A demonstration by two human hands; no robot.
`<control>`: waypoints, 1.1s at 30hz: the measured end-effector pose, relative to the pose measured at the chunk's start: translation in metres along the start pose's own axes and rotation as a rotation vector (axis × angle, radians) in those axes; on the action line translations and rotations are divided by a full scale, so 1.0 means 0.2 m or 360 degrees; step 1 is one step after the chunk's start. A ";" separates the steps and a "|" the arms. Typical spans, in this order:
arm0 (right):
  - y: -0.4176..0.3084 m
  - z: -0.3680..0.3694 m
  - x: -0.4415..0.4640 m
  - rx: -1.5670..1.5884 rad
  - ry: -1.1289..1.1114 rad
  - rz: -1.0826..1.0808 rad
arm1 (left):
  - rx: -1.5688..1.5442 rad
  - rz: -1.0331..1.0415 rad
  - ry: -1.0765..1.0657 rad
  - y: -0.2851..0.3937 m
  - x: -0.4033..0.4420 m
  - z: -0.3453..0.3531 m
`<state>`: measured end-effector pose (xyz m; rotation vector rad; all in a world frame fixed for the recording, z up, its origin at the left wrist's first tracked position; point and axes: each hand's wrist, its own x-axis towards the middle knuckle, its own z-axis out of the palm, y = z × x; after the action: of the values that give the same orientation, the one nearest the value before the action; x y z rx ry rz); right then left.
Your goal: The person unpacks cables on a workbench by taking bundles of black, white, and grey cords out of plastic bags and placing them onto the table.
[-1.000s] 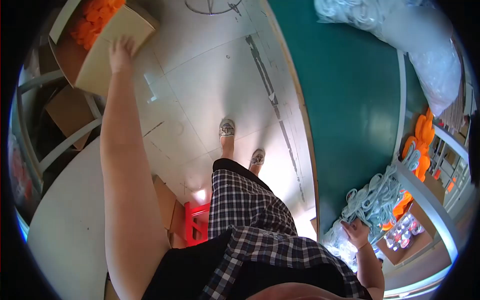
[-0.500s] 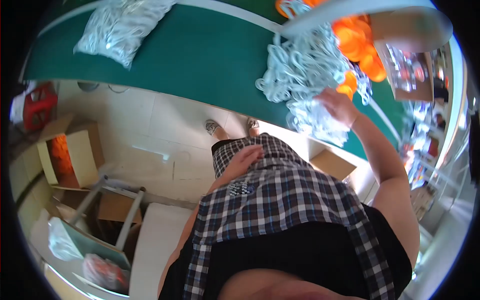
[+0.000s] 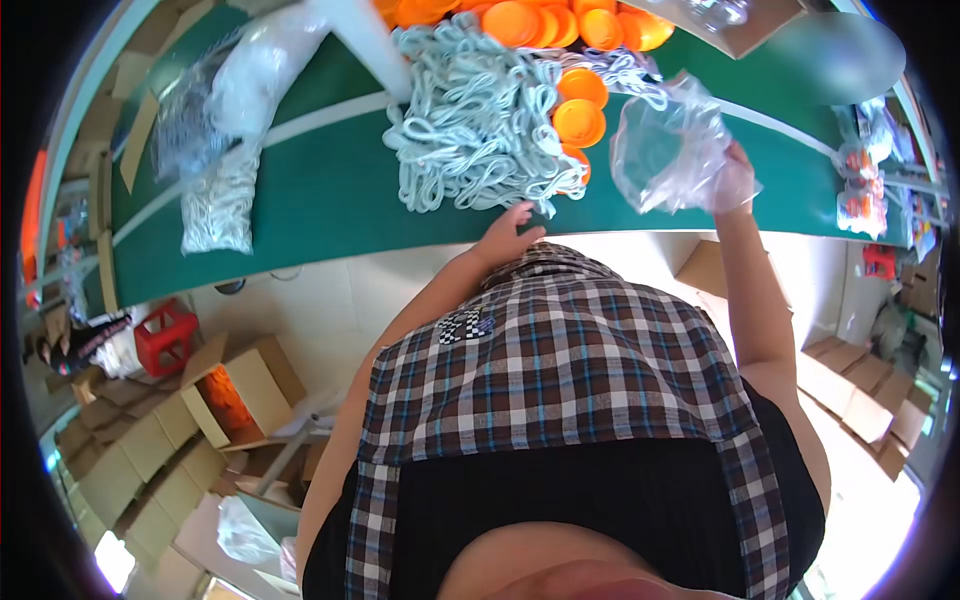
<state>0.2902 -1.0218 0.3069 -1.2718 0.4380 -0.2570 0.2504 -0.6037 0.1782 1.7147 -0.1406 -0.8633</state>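
Note:
A clear plastic bag (image 3: 665, 150) is gripped by my right hand (image 3: 737, 180) over the green table (image 3: 320, 190), right of the orange discs. My left hand (image 3: 508, 238) is at the table's front edge, fingers apart, just below a heap of pale looped cords (image 3: 465, 120); nothing shows in it. Orange round pieces (image 3: 579, 122) lie along the right side of the cords, with more orange discs (image 3: 520, 22) behind them. Between them and the bag are some whitish-purple cords (image 3: 625, 72).
Filled plastic bags (image 3: 220, 200) lie at the table's left. A grey post (image 3: 368, 45) rises behind the cords. An open box (image 3: 735, 25) stands at the back right. Below left are a red stool (image 3: 166, 338) and a carton with orange pieces (image 3: 262, 385).
The view has turned toward the table. My right hand has lifted the clear bag and moved right. My left hand has come from the carton, past my apron, to the table edge.

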 end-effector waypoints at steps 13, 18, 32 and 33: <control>0.26 -0.35 -0.30 0.0348 0.0540 0.0475 | 0.0378 0.0052 0.0403 0.22 0.10 -0.24; 0.18 -0.38 -0.17 0.0806 0.0220 0.0385 | 0.0157 0.0002 0.0149 0.79 0.05 -0.09; 0.29 0.57 0.27 -0.1381 -0.0499 0.0225 | -0.0711 0.0000 0.0820 0.91 -0.10 -0.42; 0.37 0.57 0.36 -0.1648 -0.0398 0.0307 | -0.0696 -0.0091 0.0954 0.88 -0.22 -0.51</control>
<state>0.4013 -0.9330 0.2494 -2.2186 0.4878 0.3498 0.3390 -0.5612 0.3614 1.4914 0.4700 -0.3515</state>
